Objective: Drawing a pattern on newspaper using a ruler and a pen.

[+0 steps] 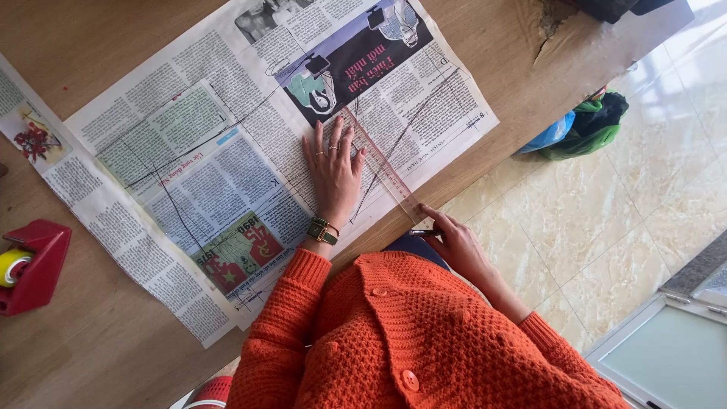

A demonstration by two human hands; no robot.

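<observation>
A newspaper sheet (227,151) with drawn pencil lines lies spread on the wooden table (98,341). My left hand (333,170) rests flat on it, fingers apart, pressing down beside a clear ruler (382,170) that runs diagonally over the paper. My right hand (454,242) sits at the table's edge near the ruler's lower end and grips a dark pen (424,233). Orange knitted sleeves cover both arms, and a green watch is on the left wrist.
A red tape dispenser (34,265) with a yellow roll stands at the table's left. A second newspaper strip (83,197) lies under the first. Blue and green bags (583,125) sit on the tiled floor past the table's edge.
</observation>
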